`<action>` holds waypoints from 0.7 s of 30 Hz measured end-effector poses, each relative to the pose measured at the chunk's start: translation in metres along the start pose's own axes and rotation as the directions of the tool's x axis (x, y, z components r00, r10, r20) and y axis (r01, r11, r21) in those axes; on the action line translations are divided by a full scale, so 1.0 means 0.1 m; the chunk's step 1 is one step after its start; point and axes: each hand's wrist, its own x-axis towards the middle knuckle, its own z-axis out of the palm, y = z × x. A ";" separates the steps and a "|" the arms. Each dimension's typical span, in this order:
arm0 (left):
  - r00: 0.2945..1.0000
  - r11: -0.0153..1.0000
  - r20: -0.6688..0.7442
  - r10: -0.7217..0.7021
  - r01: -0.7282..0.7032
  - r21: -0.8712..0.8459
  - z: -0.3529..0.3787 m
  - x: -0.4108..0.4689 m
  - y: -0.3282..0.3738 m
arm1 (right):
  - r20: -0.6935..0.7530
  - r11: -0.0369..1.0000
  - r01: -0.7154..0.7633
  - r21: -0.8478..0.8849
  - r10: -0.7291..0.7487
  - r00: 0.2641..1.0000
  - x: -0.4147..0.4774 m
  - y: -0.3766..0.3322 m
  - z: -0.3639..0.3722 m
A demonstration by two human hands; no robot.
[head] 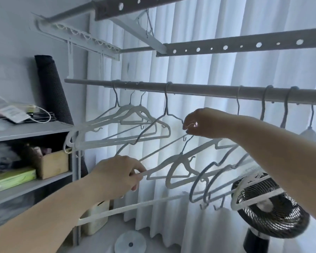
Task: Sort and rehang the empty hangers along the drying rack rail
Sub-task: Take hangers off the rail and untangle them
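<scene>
Overhead, left hand point(120, 172), right hand point(202, 123) on hangers point(167, 179); shelf paper point(13, 113) print illegible.

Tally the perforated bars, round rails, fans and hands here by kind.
Perforated bars: 2
Round rail: 1
Fan: 1
Hands (left hand, right hand, both holding hangers): 2
Total: 6
</scene>
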 end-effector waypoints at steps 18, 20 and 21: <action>0.995 0.983 -0.077 -0.065 0.051 -0.176 -0.23 -1.07 -1.40 | 0.237 0.730 -0.179 0.660 0.023 0.971 -0.22 -1.52 0.35; 0.996 0.966 -0.069 -0.062 0.042 -0.256 -0.17 -1.13 -1.41 | 0.260 0.644 -0.220 0.732 0.035 0.965 -0.25 -1.64 0.39; 0.998 0.952 -0.026 -0.055 0.045 -0.302 -0.14 -1.15 -1.40 | 0.272 0.592 -0.238 0.770 0.033 0.962 -0.25 -1.70 0.41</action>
